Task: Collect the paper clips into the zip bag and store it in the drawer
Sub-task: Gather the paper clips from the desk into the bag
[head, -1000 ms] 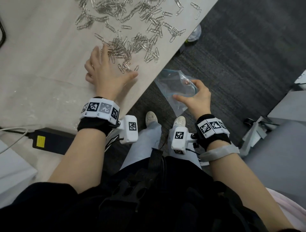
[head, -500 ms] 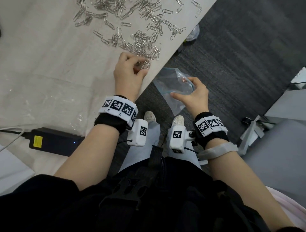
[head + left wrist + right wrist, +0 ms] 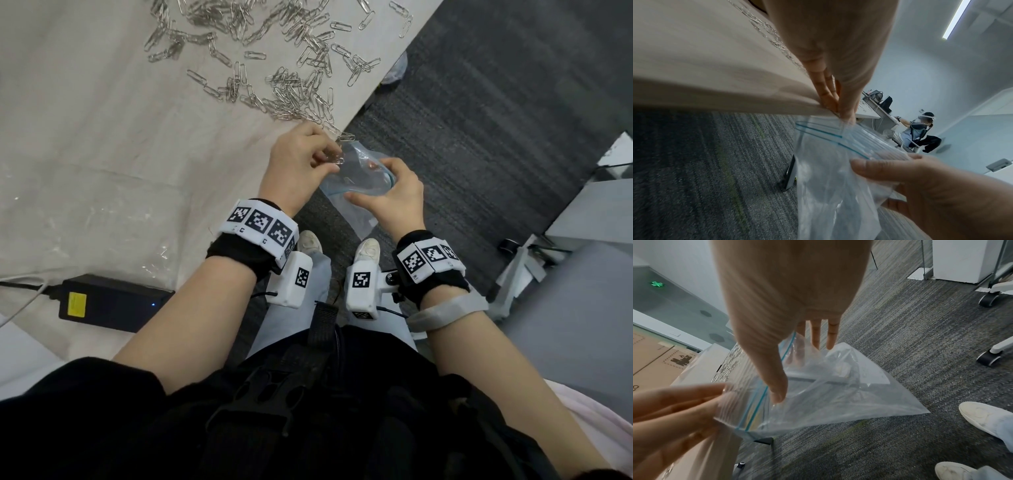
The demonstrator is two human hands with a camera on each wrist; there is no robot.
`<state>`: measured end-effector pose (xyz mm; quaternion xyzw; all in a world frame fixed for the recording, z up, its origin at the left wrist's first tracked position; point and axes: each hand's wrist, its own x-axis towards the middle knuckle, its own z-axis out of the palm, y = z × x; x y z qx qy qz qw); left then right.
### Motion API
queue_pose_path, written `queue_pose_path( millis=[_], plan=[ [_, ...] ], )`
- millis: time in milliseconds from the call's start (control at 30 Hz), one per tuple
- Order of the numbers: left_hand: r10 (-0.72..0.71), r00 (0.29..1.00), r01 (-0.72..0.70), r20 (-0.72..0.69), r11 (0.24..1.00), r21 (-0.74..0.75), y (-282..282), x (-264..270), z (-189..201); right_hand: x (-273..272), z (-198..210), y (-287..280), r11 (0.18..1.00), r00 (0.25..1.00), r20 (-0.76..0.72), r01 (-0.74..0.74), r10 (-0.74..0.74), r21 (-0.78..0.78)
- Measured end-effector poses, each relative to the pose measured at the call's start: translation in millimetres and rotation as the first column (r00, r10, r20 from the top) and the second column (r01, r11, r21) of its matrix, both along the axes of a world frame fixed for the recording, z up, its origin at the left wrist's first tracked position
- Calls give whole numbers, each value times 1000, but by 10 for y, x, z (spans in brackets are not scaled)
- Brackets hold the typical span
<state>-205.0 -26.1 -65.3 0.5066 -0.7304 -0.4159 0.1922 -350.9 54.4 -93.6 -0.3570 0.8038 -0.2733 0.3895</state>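
Observation:
Several silver paper clips (image 3: pixel 291 85) lie scattered on the beige table (image 3: pixel 85 120). My left hand (image 3: pixel 329 161) is just past the table's edge, fingers curled round a small bunch of clips at the mouth of the clear zip bag (image 3: pixel 356 178). My right hand (image 3: pixel 376 185) holds the bag's blue-striped rim open, thumb on the near side, fingers on the far side. The right wrist view shows my thumb pressing the zip bag (image 3: pixel 828 394) and the left hand's fingertips (image 3: pixel 721 392) at its rim. In the left wrist view the zip bag (image 3: pixel 838 162) hangs below my pinched fingers (image 3: pixel 830 97). No drawer is in view.
A black power adapter (image 3: pixel 113 303) with a cable lies on the table near its front edge. Dark carpet (image 3: pixel 479 120) and my white shoes (image 3: pixel 368 248) are below. White chair bases with castors (image 3: pixel 990 356) stand to the right. Another person (image 3: pixel 920 134) sits far off.
My left hand raked clips toward the table edge, curled round a bunch and carried it to the bag's mouth. My right hand brought the bag up closer to the edge.

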Motion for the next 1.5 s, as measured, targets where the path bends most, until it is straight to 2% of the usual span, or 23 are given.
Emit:
queue_pose_path(
  millis=[167,267,367,433,500,567,667,733,867,1000,1067,1200,1300,1500],
  plan=[
    [-62,996,65,-67,997,33,-20,-35,40,7,-14,-26,1000,1000,-1,2,-2,-7],
    [53,991,-53,-127,999,2,-60,22,60,15,-26,-36,1000,1000,-2,3,-3,-12],
    [206,972,-216,-111,972,-93,-163,119,59,12,-34,-47,1000,1000,4,5,-5,-17],
    [233,972,-231,-12,954,-191,-249,188,64,-2,-42,-52,1000,1000,4,8,-8,-16],
    [221,955,-174,199,958,-227,-323,225,85,-12,-59,-54,1000,1000,6,12,-12,-16],
    [182,887,-124,425,979,-159,-384,234,83,-15,-72,-57,1000,1000,0,11,-11,-14],
    [93,839,-104,537,994,-10,-455,231,15,-22,-83,-60,1000,1000,1,20,-20,-3],
    [66,842,-75,535,997,-5,-459,235,-23,-31,-77,-68,1000,1000,4,29,-29,-2],
    [107,883,-62,457,992,-112,-369,192,-3,-41,-79,-76,999,999,-4,45,-45,13],
    [118,874,-61,471,989,-135,-350,97,66,-64,-67,-84,998,998,-3,57,-57,11],
    [51,867,10,496,993,-121,-379,51,86,-79,-46,-88,998,998,1,61,-61,0],
    [-168,830,256,532,962,-96,-457,-80,90,-90,-10,-93,998,998,13,57,-57,-11],
    [-247,834,352,493,927,-132,-487,-169,48,-98,-11,-93,999,998,17,55,-55,-1],
    [-146,932,235,332,941,-245,-462,-71,-6,-101,-20,-92,998,998,25,63,-64,9]
  ],
)
